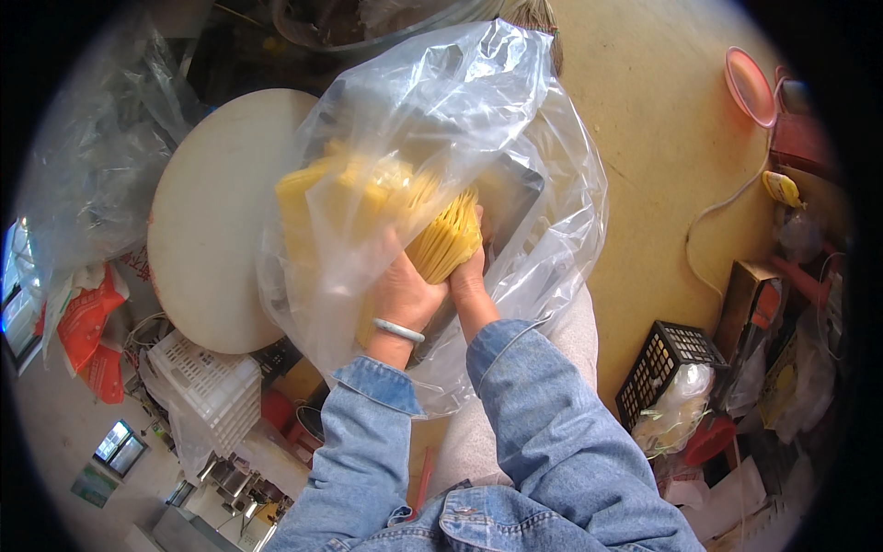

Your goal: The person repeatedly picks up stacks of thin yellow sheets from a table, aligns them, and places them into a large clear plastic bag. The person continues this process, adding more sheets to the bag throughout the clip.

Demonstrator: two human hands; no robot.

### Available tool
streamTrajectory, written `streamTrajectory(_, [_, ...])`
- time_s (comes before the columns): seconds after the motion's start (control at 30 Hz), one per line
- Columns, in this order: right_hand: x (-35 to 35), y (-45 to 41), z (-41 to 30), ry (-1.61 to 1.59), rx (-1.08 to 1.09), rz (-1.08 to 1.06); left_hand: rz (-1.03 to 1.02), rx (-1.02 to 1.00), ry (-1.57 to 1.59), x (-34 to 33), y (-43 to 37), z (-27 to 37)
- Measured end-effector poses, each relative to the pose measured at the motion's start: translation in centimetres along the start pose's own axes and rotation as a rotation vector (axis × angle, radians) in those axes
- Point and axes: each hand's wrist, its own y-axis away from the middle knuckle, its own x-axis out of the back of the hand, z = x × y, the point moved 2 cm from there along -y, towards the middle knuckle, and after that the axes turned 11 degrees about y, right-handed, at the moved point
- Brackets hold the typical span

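Both hands reach into the mouth of a large clear plastic bag (483, 103). Between them they grip a bundle of thin yellow sheets (448, 238), their edges fanned and wavy. My left hand (407, 290), with a pale bangle at the wrist, holds the bundle's left side, its fingers partly behind the plastic. My right hand (472, 265) closes round the right side. More stacked yellow sheets (310, 207) lie inside the bag to the left, blurred by the film. A dark-edged tray or container (528, 179) shows through the bag.
A round white tabletop (221, 221) stands left of the bag. White plastic crates (207, 386) are lower left. On the right are a black crate (662, 366), a pink basin (750, 86) and a cable on the floor (697, 228). A broom head (538, 21) is above.
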Motion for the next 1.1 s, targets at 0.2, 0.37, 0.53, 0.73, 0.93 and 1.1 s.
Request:
streamTrajectory(0.2, [-0.9, 0.6, -1.0, 0.021, 0.012, -0.006, -0.032, -0.07, 0.054, 0.7, -0.2, -2.3])
streamTrajectory(0.37, [-1.5, 0.7, -1.6, -0.009, 0.01, -0.035, -0.062, -0.098, 0.092, 1.6, 0.4, -3.0])
streamTrajectory(0.53, [-2.1, 0.1, -2.5, -0.083, -0.023, -0.094, -0.096, -0.091, 0.11, 2.3, 0.6, -2.9])
streamTrajectory(0.73, [-3.1, -1.0, -2.5, -0.216, -0.104, -0.204, -0.033, -0.151, -0.043, 2.6, 0.3, -3.1])
streamTrajectory(0.93, [-3.1, -1.5, -2.1, -0.361, -0.158, -0.314, -0.076, -0.121, 0.168, 2.1, 0.1, -2.9])
streamTrajectory(1.1, [-2.6, -1.0, -1.2, -0.462, -0.168, -0.383, -0.119, -0.061, 0.181, 2.2, -0.1, -2.5])
